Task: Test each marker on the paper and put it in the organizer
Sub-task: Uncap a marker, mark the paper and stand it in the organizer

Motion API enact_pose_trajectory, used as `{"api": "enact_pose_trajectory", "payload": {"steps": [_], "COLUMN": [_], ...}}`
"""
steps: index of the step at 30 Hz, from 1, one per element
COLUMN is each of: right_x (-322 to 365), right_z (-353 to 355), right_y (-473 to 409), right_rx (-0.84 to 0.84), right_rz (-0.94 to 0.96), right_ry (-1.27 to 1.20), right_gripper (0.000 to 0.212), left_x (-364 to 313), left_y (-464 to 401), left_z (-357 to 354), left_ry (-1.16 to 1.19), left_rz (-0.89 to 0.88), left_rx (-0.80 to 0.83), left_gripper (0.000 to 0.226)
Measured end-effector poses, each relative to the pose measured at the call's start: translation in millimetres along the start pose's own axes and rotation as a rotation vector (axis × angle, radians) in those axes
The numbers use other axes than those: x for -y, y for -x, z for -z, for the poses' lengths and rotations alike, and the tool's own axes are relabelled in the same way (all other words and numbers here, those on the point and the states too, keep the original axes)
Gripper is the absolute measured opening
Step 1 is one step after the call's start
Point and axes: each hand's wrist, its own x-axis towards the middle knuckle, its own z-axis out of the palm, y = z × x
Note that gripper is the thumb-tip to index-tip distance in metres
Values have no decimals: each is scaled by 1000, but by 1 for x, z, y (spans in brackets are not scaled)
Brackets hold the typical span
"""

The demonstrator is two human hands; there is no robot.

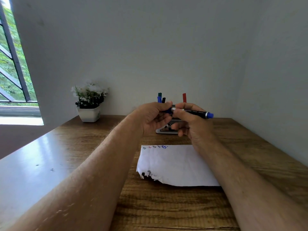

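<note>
Above the white torn-edged paper [175, 164], your right hand [191, 120] grips the black blue-ended marker [193, 112] while your left hand [155, 115] pinches its blue cap [168, 110]; misalign them and ink smears your fingers.

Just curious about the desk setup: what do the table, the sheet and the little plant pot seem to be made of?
The table looks like wood or wood-look laminate: brown grain lines, with a glossy sheen near the window. The sheet looks like thin white paper, its near edge torn and ragged. The plant pot looks like smooth white ceramic or plastic; I cannot tell which.
</note>
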Motion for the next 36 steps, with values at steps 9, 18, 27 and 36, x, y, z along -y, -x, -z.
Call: {"api": "enact_pose_trajectory", "payload": {"steps": [9, 18, 27, 36], "right_x": [6, -11, -13, -13], "right_z": [3, 3, 4, 4], "right_y": [4, 9, 10, 8], "right_rx": [-160, -55, -24, -65], "right_rz": [18, 401, 393, 382], "right_ry": [92, 943, 934, 855], "right_gripper": [6, 14, 19, 21], "left_x": [1, 4, 15, 16], "left_y": [-4, -16, -20, -16], "left_z": [2, 9, 2, -4], "left_ry": [63, 76, 18, 112], "left_rz": [-88, -206, -211, -223], "left_rx": [-95, -247, -192, -139], "left_gripper": [18, 13, 12, 20]}}
